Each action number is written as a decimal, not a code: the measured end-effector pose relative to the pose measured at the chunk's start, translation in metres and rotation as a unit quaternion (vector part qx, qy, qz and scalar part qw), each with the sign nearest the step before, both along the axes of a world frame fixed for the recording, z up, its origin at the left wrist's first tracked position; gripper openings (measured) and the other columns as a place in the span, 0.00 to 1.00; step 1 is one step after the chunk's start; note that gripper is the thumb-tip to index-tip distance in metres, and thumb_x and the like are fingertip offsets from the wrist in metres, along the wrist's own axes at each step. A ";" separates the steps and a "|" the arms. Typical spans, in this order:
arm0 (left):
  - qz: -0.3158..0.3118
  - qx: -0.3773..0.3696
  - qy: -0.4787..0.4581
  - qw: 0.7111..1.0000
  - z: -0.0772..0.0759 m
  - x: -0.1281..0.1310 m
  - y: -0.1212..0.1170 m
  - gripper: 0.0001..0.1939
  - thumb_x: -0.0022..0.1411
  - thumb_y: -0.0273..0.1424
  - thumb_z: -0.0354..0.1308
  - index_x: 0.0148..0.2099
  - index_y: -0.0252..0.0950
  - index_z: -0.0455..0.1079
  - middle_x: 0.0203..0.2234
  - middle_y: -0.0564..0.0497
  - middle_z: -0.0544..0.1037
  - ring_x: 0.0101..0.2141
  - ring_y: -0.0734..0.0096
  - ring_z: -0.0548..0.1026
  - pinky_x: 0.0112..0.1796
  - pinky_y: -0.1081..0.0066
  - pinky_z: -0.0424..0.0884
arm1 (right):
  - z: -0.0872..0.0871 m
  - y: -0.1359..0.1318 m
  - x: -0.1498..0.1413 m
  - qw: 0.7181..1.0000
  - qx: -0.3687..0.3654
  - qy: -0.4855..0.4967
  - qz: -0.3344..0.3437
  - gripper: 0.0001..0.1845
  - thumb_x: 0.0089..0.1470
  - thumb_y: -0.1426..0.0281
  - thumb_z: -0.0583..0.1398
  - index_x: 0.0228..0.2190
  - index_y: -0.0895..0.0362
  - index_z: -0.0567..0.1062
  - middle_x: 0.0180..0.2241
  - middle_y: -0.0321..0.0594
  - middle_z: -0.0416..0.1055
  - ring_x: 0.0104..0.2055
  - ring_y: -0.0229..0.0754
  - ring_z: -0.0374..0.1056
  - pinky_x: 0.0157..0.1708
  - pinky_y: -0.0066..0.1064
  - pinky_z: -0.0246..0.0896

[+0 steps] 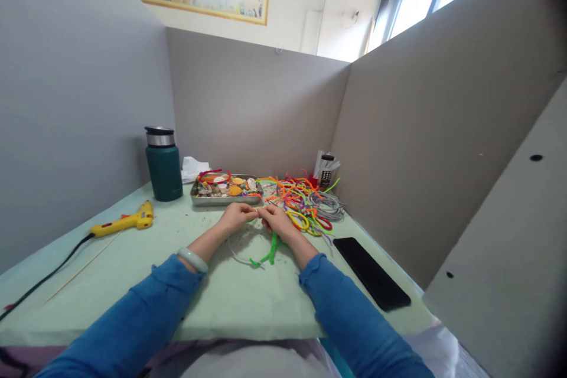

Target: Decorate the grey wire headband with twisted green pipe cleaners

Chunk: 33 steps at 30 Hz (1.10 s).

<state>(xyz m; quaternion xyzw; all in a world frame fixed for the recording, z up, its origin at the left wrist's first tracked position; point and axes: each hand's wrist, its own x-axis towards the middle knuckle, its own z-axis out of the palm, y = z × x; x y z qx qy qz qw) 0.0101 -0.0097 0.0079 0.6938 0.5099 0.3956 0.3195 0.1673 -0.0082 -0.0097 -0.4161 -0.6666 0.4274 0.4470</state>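
Observation:
Over the middle of the table, my left hand [239, 216] and my right hand [276, 221] are closed in a pinch, fingertips almost touching. A pale yellowish strand, apparently a pipe cleaner, shows between the fingertips; the fingers hide most of it. A thin grey wire [238, 257] curves down from under my left hand towards the tabletop. Below my right hand is a bent, fuzzy green pipe cleaner [272, 250], near the wire's lower end. Whether the green piece is fixed to the wire, I cannot tell.
Beyond my hands stands a metal tray [225, 201] of shells, beside a tangle of colourful pipe cleaners [295, 192] and a grey wire coil [328, 207]. A green bottle [164, 165] and yellow glue gun [124, 223] are left, a black phone [371, 273] right. Grey partitions [257, 100] surround the table.

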 end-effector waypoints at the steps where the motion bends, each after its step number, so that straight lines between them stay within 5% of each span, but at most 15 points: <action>1: -0.001 -0.002 -0.001 1.000 0.000 0.000 0.000 0.18 0.46 0.43 0.60 0.29 0.30 0.74 0.10 0.59 0.59 0.14 0.82 0.54 0.18 0.76 0.48 | 0.000 0.000 0.000 1.000 0.002 -0.001 -0.002 0.17 0.51 0.57 0.56 0.24 0.58 0.65 0.14 0.29 0.60 0.13 0.29 0.52 0.12 0.22 0.45; 33: -0.009 -0.026 -0.012 1.000 -0.004 -0.001 0.004 0.20 0.43 0.45 0.61 0.27 0.31 0.73 0.12 0.58 0.63 0.13 0.84 0.52 0.17 0.76 0.46 | 0.000 -0.001 0.000 0.999 0.017 -0.030 -0.007 0.17 0.52 0.57 0.56 0.23 0.58 0.65 0.14 0.30 0.61 0.13 0.29 0.53 0.13 0.22 0.46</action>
